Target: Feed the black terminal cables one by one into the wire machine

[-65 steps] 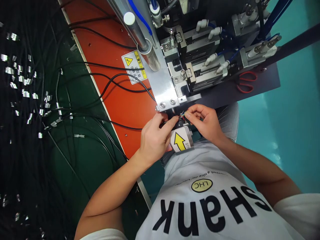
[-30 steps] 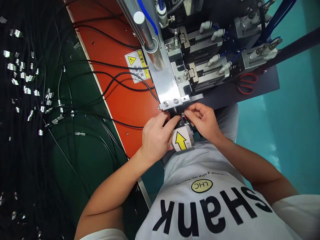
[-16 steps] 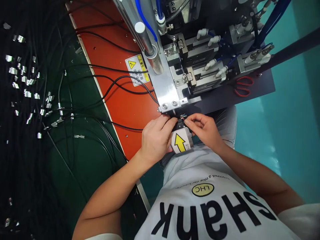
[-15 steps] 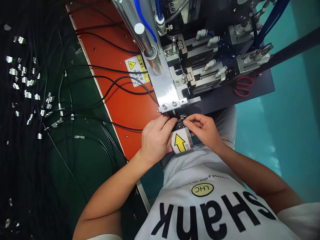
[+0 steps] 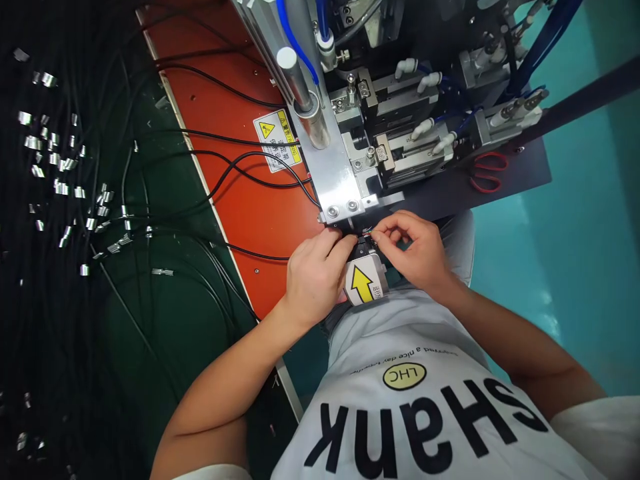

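My left hand (image 5: 316, 275) rests at the near end of the machine, its thumb and fingers closed at a small black block (image 5: 361, 248); what they press or hold is hidden. Opposite it, my right hand (image 5: 417, 250) pinches thin wires (image 5: 367, 233) with a reddish tint, just above that block. The tips are too small to make out clearly. Below the block, between both hands, is a white plate with a yellow arrow (image 5: 362, 283).
Beyond my hands stands the metal machine (image 5: 333, 177) with pneumatic cylinders and blue tubes. Black cables (image 5: 220, 137) cross the orange board (image 5: 240, 220). Many cables with shiny metal ends (image 5: 63, 187) lie on the dark green surface at left. Red-handled scissors (image 5: 489, 172) lie at right.
My right hand has shifted slightly up and away from the block, its fingertips still pinched on the thin wires. My left hand stays at the block. The whole view has drifted a little.
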Demonstrator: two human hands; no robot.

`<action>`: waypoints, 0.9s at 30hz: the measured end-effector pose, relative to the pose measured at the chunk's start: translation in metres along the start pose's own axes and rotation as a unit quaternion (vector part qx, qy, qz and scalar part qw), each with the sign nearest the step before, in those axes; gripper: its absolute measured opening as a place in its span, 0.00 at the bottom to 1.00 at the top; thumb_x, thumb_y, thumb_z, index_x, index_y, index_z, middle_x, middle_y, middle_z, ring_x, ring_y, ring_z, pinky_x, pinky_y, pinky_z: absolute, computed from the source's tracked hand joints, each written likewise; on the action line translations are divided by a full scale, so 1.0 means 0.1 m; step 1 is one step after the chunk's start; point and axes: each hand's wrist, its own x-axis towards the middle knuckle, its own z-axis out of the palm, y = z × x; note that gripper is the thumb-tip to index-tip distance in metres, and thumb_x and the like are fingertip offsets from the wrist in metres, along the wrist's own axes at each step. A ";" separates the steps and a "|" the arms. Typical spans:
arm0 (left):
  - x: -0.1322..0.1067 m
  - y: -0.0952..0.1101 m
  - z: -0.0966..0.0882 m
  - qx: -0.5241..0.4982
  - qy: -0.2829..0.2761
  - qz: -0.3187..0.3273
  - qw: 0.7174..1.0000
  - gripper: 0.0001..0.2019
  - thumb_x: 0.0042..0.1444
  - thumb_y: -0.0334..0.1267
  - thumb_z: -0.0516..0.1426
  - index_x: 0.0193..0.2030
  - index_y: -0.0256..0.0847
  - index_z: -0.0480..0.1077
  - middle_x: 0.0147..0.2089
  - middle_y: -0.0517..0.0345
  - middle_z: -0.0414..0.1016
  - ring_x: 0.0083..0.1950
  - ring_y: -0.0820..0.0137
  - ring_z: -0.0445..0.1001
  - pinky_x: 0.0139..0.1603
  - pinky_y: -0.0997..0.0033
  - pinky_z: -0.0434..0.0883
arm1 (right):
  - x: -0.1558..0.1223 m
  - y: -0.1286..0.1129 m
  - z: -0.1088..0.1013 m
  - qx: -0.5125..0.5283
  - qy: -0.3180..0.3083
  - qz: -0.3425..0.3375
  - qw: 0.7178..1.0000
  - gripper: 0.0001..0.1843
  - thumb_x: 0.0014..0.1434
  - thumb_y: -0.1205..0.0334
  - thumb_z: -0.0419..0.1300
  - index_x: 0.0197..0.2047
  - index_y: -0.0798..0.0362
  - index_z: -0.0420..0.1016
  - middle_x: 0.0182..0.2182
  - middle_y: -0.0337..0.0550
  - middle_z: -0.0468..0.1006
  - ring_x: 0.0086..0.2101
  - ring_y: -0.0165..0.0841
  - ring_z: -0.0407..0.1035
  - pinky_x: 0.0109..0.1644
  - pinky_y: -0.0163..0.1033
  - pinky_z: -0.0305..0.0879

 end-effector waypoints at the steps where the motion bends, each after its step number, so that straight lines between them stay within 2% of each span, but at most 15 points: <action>1: 0.00 0.00 0.00 -0.003 -0.001 -0.002 1.000 0.13 0.65 0.33 0.50 0.51 0.38 0.72 0.42 0.48 0.76 0.39 0.65 0.72 0.36 0.66 0.66 | 0.01 0.06 0.02 0.059 -0.014 0.030 0.998 0.04 0.60 0.62 0.63 0.33 0.52 0.76 0.29 0.38 0.74 0.25 0.27 0.65 0.32 0.36 0.62; 4: 0.00 0.00 0.01 -0.015 0.001 -0.015 1.000 0.12 0.66 0.33 0.50 0.51 0.39 0.72 0.41 0.49 0.76 0.39 0.65 0.72 0.37 0.66 0.65 | 0.02 0.23 0.07 0.228 -0.070 0.134 0.962 0.09 0.59 0.55 0.64 0.34 0.53 0.74 0.26 0.36 0.71 0.23 0.26 0.63 0.28 0.35 0.60; 6: 0.01 0.02 0.00 -0.019 0.004 -0.023 1.000 0.11 0.65 0.33 0.51 0.49 0.39 0.72 0.39 0.50 0.76 0.40 0.65 0.71 0.38 0.65 0.64 | 0.01 0.30 0.07 0.269 -0.087 0.174 0.943 0.12 0.58 0.52 0.66 0.34 0.53 0.74 0.24 0.35 0.70 0.22 0.25 0.62 0.27 0.34 0.60; 7: 0.00 0.02 -0.01 -0.014 0.006 -0.025 1.000 0.10 0.65 0.33 0.51 0.49 0.40 0.72 0.39 0.50 0.75 0.40 0.64 0.71 0.39 0.64 0.63 | 0.00 0.31 0.06 0.262 -0.081 0.178 0.945 0.13 0.58 0.52 0.66 0.34 0.53 0.75 0.24 0.35 0.70 0.22 0.25 0.62 0.27 0.34 0.60; 9: -0.01 0.04 -0.03 0.008 0.012 -0.031 0.999 0.10 0.65 0.34 0.52 0.49 0.41 0.72 0.41 0.49 0.75 0.42 0.62 0.70 0.41 0.62 0.61 | -0.03 0.28 0.03 0.211 -0.048 0.155 0.964 0.12 0.60 0.52 0.64 0.38 0.52 0.76 0.27 0.36 0.72 0.22 0.26 0.62 0.28 0.35 0.61; 12: -0.07 0.06 -0.04 0.035 0.013 -0.032 0.999 0.13 0.64 0.34 0.53 0.54 0.43 0.72 0.43 0.46 0.73 0.44 0.60 0.68 0.41 0.59 0.61 | -0.09 0.18 -0.01 0.091 -0.011 0.050 0.995 0.11 0.64 0.56 0.59 0.48 0.48 0.77 0.38 0.42 0.77 0.29 0.30 0.68 0.36 0.39 0.67; 14: -0.10 0.05 -0.03 0.019 0.001 -0.021 1.000 0.16 0.64 0.33 0.52 0.57 0.42 0.70 0.43 0.45 0.72 0.44 0.60 0.68 0.41 0.60 0.63 | -0.11 0.13 -0.02 0.036 -0.019 -0.008 0.999 0.12 0.65 0.59 0.57 0.49 0.46 0.78 0.42 0.44 0.77 0.35 0.33 0.70 0.43 0.41 0.68; 16: -0.10 0.03 -0.02 -0.011 -0.009 -0.016 1.000 0.17 0.64 0.32 0.50 0.58 0.40 0.69 0.43 0.46 0.72 0.44 0.61 0.69 0.42 0.61 0.66 | -0.10 0.11 -0.02 0.025 -0.022 -0.018 0.999 0.11 0.65 0.59 0.58 0.47 0.47 0.79 0.42 0.44 0.77 0.36 0.34 0.71 0.43 0.41 0.68; 19: -0.08 0.02 -0.02 -0.049 -0.008 -0.028 0.998 0.15 0.65 0.31 0.49 0.54 0.38 0.71 0.43 0.46 0.72 0.45 0.62 0.70 0.44 0.62 0.69 | -0.03 0.13 -0.02 0.083 -0.026 0.046 0.995 0.11 0.65 0.55 0.59 0.45 0.49 0.78 0.39 0.42 0.78 0.28 0.30 0.68 0.35 0.38 0.66; 21: -0.06 0.02 -0.02 -0.059 -0.002 -0.035 0.998 0.14 0.65 0.31 0.49 0.52 0.38 0.72 0.43 0.46 0.73 0.45 0.63 0.70 0.44 0.62 0.70 | 0.05 0.16 -0.01 0.141 -0.056 0.107 0.983 0.13 0.64 0.50 0.59 0.41 0.51 0.77 0.33 0.40 0.78 0.24 0.28 0.66 0.30 0.37 0.63; 24: -0.05 0.03 -0.04 -0.058 0.007 -0.036 0.998 0.14 0.65 0.30 0.49 0.52 0.38 0.72 0.42 0.47 0.73 0.45 0.63 0.71 0.45 0.63 0.71 | 0.14 0.17 0.02 0.185 -0.108 0.165 0.963 0.20 0.62 0.44 0.60 0.31 0.53 0.74 0.26 0.38 0.75 0.23 0.27 0.65 0.30 0.36 0.62; 27: -0.06 0.03 -0.03 -0.060 0.008 -0.037 0.997 0.13 0.65 0.30 0.49 0.51 0.37 0.71 0.42 0.47 0.73 0.45 0.64 0.71 0.45 0.64 0.71 | 0.18 0.17 0.06 0.206 -0.126 0.185 0.953 0.22 0.61 0.44 0.61 0.26 0.54 0.70 0.23 0.36 0.71 0.22 0.25 0.63 0.29 0.35 0.60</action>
